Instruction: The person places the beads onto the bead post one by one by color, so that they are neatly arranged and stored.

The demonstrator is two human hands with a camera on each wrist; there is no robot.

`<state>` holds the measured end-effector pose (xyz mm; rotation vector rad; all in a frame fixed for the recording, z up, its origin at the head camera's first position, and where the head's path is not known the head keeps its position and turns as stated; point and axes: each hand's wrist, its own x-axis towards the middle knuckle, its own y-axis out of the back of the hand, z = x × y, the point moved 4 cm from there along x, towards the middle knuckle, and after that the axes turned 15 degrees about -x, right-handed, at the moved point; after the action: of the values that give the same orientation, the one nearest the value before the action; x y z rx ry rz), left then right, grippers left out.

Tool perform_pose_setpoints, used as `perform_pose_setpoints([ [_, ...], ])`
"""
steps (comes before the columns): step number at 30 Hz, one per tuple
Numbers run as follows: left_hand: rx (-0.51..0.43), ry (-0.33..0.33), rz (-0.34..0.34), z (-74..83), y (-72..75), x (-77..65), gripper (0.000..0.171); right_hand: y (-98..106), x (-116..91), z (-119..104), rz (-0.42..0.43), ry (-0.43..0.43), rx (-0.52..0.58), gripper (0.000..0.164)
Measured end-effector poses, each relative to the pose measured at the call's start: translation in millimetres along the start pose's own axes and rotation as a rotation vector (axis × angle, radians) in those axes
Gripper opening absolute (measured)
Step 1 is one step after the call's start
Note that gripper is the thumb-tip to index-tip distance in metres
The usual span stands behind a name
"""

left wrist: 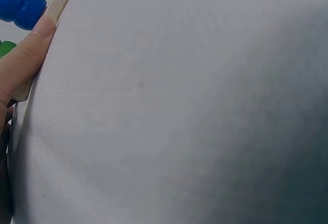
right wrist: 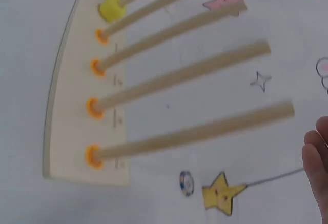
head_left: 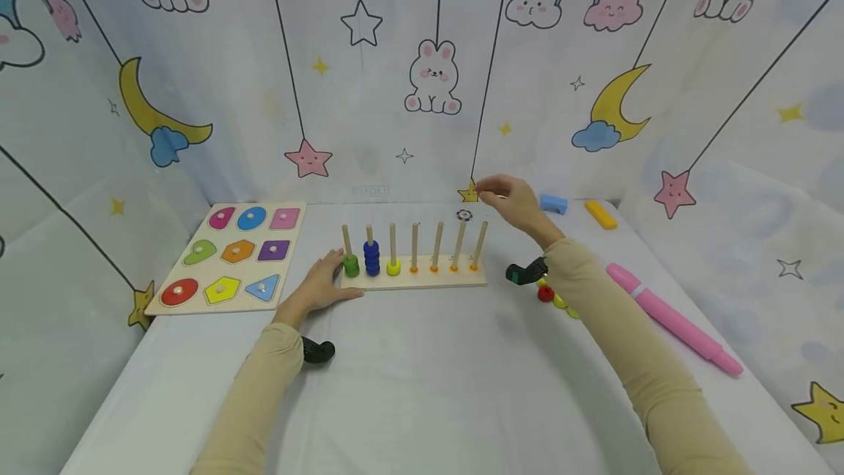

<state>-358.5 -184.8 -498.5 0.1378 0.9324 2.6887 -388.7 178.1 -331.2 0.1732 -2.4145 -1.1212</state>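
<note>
A wooden peg board (head_left: 428, 281) with a row of upright pegs stands on the table. Green beads (head_left: 351, 265) sit on its leftmost peg, several blue beads (head_left: 372, 259) on the second, and a yellow bead (head_left: 393, 267) on the third; the pegs to the right are bare. My left hand (head_left: 323, 284) grips the board's left end, its thumb (left wrist: 31, 49) along the front edge. Raised beyond the rightmost peg, my right hand (head_left: 516, 202) has loosely bent fingers (right wrist: 315, 155) and shows nothing in them.
Loose red (head_left: 545, 293) and yellow beads lie under the right forearm, partly hidden. A shape puzzle board (head_left: 224, 259) lies at the left. Blue (head_left: 553, 204) and yellow blocks (head_left: 601, 215) lie at the back right, a pink stick-like toy (head_left: 672, 317) along the right side.
</note>
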Motion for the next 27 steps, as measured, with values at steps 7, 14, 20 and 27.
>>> perform_pose_setpoints([
  [7,0.017,0.009,-0.004,1.0,-2.8,-2.3,0.098,27,-37,84,-0.076,-0.143,-0.094,0.03],
  [14,0.018,0.014,0.009,1.0,-0.1,-1.4,0.098,36,-73,132,-0.147,-0.22,-0.142,0.034],
  [20,0.015,0.01,-0.006,-1.4,-2.0,-0.3,0.099,38,-104,152,-0.202,-0.315,-0.133,0.034],
  [27,0.027,0.016,-0.012,0.4,-2.8,1.8,0.101,27,-116,159,-0.256,-0.239,-0.17,0.029],
])
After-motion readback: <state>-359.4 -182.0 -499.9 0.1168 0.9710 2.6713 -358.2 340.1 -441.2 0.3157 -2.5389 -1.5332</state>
